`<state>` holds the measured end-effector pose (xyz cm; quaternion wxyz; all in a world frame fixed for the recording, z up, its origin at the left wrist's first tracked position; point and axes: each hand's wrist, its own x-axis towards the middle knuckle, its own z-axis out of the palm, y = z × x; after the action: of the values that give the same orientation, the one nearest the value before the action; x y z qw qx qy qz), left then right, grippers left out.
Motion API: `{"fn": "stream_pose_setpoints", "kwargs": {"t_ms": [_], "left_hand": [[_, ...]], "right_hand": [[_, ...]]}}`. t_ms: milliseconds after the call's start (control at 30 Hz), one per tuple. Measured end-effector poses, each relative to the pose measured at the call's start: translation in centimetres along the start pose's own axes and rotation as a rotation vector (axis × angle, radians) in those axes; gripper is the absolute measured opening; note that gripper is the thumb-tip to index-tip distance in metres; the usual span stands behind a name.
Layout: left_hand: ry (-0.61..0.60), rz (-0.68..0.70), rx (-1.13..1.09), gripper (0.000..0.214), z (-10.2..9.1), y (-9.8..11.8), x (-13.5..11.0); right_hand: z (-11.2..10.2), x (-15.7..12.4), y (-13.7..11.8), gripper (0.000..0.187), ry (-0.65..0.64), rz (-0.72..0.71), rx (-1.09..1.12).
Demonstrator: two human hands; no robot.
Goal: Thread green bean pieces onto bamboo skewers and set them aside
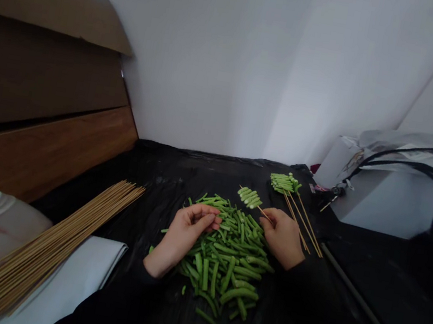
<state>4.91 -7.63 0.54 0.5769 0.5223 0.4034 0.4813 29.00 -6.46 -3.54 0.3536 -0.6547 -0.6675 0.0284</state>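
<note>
My right hand [283, 237] is closed round a bamboo skewer [265, 214] that slants up to the left. Several short green bean pieces [249, 197] are threaded side by side near its tip. Above the left part of a loose heap of cut green beans [230, 264], my left hand [186, 234] has its thumb and fingers pinched together. Whatever lies between those fingertips, if anything, I cannot make out. Beyond my right hand, filled bean skewers [284, 183] lie together, their bare sticks pointing towards me.
A large bundle of bare bamboo skewers [62, 238] lies at the left across a folded white sheet [77, 271], beside a stained white pot [2, 223]. Black plastic [160, 175] covers the table. A white box [385, 198] with dark straps and keys stands at the right, near a dark rod [359, 299].
</note>
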Motion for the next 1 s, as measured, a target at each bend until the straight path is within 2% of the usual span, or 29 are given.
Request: {"fn": "stream_pose_setpoints", "kwargs": {"t_ms": [333, 567, 733, 833, 933, 1000], "left_hand": [[0.01, 0.013, -0.003, 0.027, 0.1, 0.0, 0.0], [0.008, 0.02, -0.024, 0.026, 0.0, 0.0, 0.0], [0.01, 0.025, -0.012, 0.026, 0.0, -0.1, 0.0], [0.01, 0.036, 0.003, 0.026, 0.0, -0.1, -0.1], [0.011, 0.051, 0.026, 0.025, 0.0, -0.1, -0.1], [0.01, 0.071, 0.04, 0.025, 0.0, -0.1, -0.2]], "right_hand": [[0.9, -0.5, 0.5, 0.01, -0.155, 0.048, -0.208], [0.6, -0.6, 0.1, 0.009, -0.151, 0.103, -0.258], [0.0, -0.3, 0.1, 0.014, -0.096, 0.101, -0.247], [-0.8, 0.0, -0.1, 0.017, -0.028, 0.065, -0.17], [-1.8, 0.0, -0.8, 0.021, 0.047, 0.015, 0.082], [-2.6, -0.1, -1.7, 0.027, 0.022, 0.043, 0.28]]}}
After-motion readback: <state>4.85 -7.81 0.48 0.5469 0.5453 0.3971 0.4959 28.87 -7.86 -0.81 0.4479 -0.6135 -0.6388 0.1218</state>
